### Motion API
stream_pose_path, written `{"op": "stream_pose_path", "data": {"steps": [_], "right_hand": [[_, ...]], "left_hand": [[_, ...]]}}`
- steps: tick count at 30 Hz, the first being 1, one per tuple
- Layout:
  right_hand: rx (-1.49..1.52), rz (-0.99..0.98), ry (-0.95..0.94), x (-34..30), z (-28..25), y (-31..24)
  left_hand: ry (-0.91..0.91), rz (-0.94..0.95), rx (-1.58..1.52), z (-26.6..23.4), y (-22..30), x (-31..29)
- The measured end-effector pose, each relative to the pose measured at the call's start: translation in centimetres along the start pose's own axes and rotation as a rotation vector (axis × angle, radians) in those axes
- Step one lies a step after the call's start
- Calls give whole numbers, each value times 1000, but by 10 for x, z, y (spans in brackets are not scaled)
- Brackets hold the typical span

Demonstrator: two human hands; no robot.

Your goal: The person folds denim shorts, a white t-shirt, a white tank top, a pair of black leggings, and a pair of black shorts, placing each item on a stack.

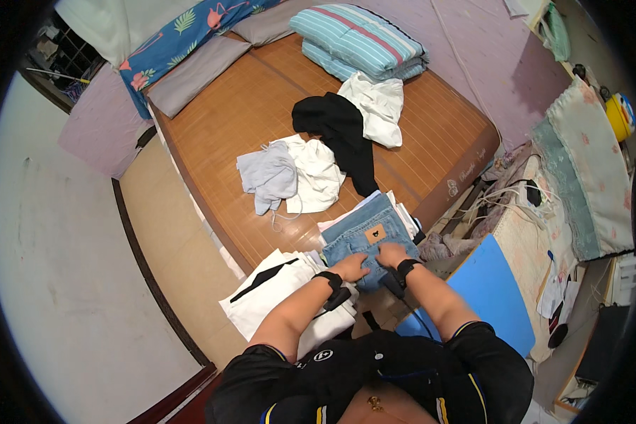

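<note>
Folded blue jeans (387, 219) with a tan waistband patch lie on a stack of folded clothes at the bed's near edge. On the lower left part of the denim is my left hand (351, 268), its fingers curled in on the cloth. My right hand (394, 254) grips the denim just beside it, thumb pointing inward. The undersides of both hands are hidden. Left of the jeans, partly under my left forearm, sits a pile of white clothes (261, 290) with a black strip across it.
Loose on the brown bed mat (219, 141) lie a grey drawstring garment (267, 177), a cream garment (314, 173), a black garment (339, 131) and a white garment (378, 106). A striped folded quilt (364, 39) is at the back. A blue board (491, 297) and cables (502, 198) are on the right.
</note>
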State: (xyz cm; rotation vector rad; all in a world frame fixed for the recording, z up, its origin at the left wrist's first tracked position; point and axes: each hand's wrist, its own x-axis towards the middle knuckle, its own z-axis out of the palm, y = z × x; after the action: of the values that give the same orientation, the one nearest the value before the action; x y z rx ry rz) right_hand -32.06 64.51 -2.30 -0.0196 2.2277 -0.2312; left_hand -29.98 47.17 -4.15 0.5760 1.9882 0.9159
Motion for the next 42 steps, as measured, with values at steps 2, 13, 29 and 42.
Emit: {"op": "stream_pose_path", "data": {"steps": [2,13,29,42], "right_hand": [[70,-116,324,13,-24,-21],[295,-368,403,169,-68,-110],[866,-309,111,254,-46,-120],[1555,-1012,-1,-28,-255,-159]], "left_hand": [[43,-16,-33,-18,-1,-7],[416,65,-10,-61,-37,-44],[654,-51,-142,-82,-28,-99],[1130,-68,-19,-153,44,-89]]}}
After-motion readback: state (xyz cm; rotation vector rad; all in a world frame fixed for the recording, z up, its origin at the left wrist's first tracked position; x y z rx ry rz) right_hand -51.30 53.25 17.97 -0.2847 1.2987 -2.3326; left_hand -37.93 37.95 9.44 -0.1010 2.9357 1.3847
